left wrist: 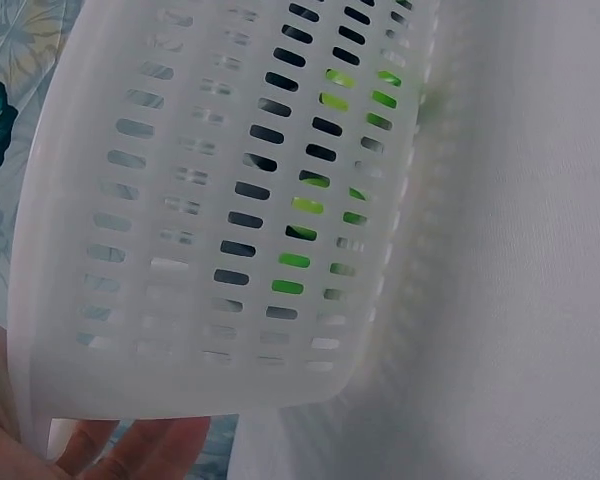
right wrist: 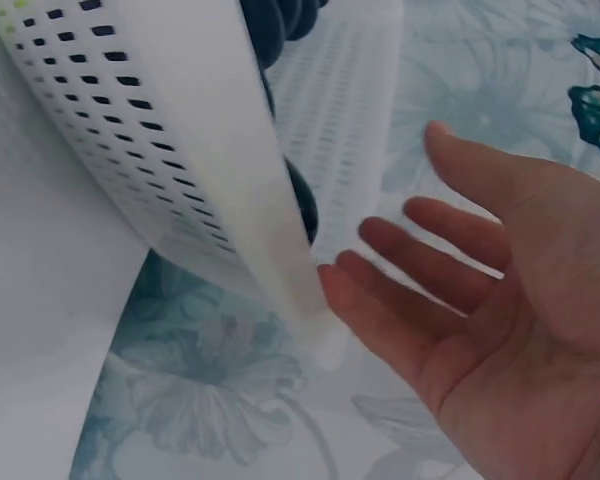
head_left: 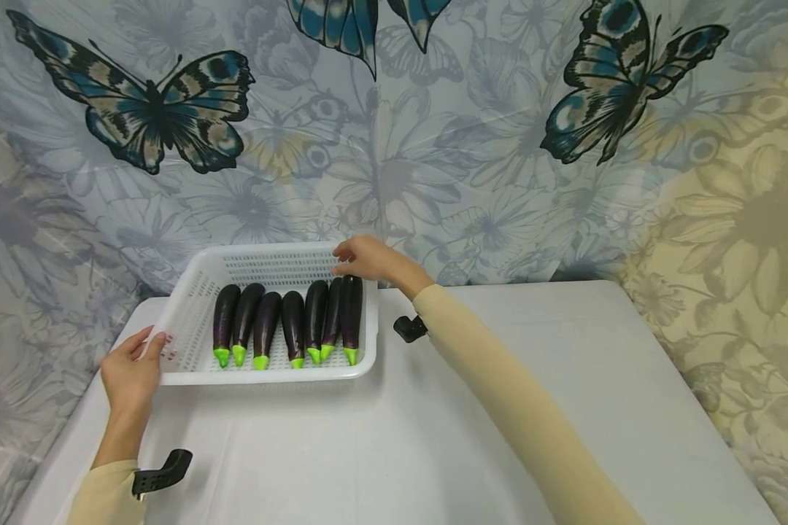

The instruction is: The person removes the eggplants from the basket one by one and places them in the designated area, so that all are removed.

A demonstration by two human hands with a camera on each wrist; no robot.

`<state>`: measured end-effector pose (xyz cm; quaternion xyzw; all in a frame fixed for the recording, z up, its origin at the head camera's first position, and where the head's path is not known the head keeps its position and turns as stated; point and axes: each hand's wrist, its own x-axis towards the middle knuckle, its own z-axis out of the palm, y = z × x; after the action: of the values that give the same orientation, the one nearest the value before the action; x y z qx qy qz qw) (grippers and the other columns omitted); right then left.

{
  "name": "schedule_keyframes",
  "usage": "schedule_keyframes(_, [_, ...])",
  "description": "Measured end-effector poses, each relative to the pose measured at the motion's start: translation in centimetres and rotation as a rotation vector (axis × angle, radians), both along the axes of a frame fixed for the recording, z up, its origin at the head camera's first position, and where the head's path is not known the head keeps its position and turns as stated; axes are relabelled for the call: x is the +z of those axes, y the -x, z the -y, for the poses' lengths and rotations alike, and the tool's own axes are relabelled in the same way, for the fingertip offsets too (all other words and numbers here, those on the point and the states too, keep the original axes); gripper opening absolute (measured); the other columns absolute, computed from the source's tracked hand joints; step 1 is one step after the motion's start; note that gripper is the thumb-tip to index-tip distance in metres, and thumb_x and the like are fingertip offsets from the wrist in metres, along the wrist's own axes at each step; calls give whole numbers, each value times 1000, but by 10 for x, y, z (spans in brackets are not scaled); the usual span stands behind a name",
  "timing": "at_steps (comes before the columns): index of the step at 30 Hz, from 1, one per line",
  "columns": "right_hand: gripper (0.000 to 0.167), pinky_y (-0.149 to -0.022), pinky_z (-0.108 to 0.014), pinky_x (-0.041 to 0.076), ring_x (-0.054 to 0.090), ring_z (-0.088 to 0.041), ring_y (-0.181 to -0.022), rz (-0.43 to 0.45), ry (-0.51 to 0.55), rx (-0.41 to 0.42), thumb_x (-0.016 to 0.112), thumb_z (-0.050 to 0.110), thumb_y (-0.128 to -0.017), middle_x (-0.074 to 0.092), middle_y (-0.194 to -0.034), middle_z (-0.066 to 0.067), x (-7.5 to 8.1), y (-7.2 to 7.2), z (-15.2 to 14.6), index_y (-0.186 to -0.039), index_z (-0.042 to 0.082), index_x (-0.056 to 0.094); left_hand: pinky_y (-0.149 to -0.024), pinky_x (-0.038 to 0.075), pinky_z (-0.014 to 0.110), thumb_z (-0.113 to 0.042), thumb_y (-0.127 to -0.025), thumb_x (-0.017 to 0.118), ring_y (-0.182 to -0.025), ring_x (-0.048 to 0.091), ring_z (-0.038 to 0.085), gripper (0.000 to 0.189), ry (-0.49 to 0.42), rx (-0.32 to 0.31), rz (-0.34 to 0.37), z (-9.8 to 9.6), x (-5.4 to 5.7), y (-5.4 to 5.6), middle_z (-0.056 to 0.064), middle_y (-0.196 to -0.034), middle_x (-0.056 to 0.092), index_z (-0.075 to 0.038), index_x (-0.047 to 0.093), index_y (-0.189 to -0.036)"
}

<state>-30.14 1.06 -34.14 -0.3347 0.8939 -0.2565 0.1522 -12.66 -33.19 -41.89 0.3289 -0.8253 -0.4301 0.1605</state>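
Observation:
A white perforated plastic basket [head_left: 263,378] sits toward the table's back left. Several dark purple eggplants [head_left: 267,328] with bright green caps lie side by side in it, caps toward the front. My left hand [head_left: 133,370] grips the basket's left end, thumb over the rim; in the left wrist view, its fingers [left wrist: 165,447] show past the rim, with green caps visible through the slots. Over the basket's far right corner, my right hand [head_left: 372,258] is spread loosely and holds nothing. The right wrist view shows those fingers [right wrist: 380,310] apart, one fingertip right at the rim.
A white cloth covers the table [head_left: 499,408] in front and to the right. Behind the table hangs a floral backdrop with butterflies [head_left: 154,109]. Black wrist camera mounts stick out from the left sleeve [head_left: 108,496] and the right sleeve [head_left: 499,379].

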Motion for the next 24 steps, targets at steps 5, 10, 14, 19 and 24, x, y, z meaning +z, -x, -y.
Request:
schedule_keyframes(5, [53,-106,-35,40,49,-26,-130,29,-148,1,62,30,-97,54,-140,-13,6,1,10,-142,3,50,-62,39,9,-29,-100,56,-96,62,12,47,13,19,-23,1,0,0,20,-132,58,-5,54,-140])
schedule_keyframes(10, [66,-106,-39,39,43,-25,-135,6,-390,-2,72,32,-90,45,-148,-7,-1,-4,17,-146,12,45,-61,36,7,-28,-100,54,-103,62,17,45,46,1,-6,-1,2,-1,22,-132,57,-4,54,-139])
schedule_keyframes(14, [71,-108,-40,38,41,-24,-136,-48,-462,13,78,30,-85,44,-149,-4,-11,-5,18,-147,16,46,-62,36,7,-28,-100,54,-107,61,23,45,66,1,3,-2,0,-1,22,-131,57,-4,55,-139])
schedule_keyframes(19, [66,-106,-38,40,48,-24,-130,-77,-403,34,80,20,-84,52,-141,-7,-16,-3,15,-143,13,50,-60,36,6,-28,-100,55,-86,57,2,45,70,-4,-14,-2,0,-1,23,-129,58,-3,55,-138])
schedule_keyframes(24, [64,-101,-36,44,52,-24,-124,-56,-343,62,79,16,-84,57,-136,-10,-13,-1,11,-141,11,52,-57,36,5,-27,-100,55,-76,48,-7,46,52,-9,-21,-2,0,-1,24,-129,59,-3,54,-139])
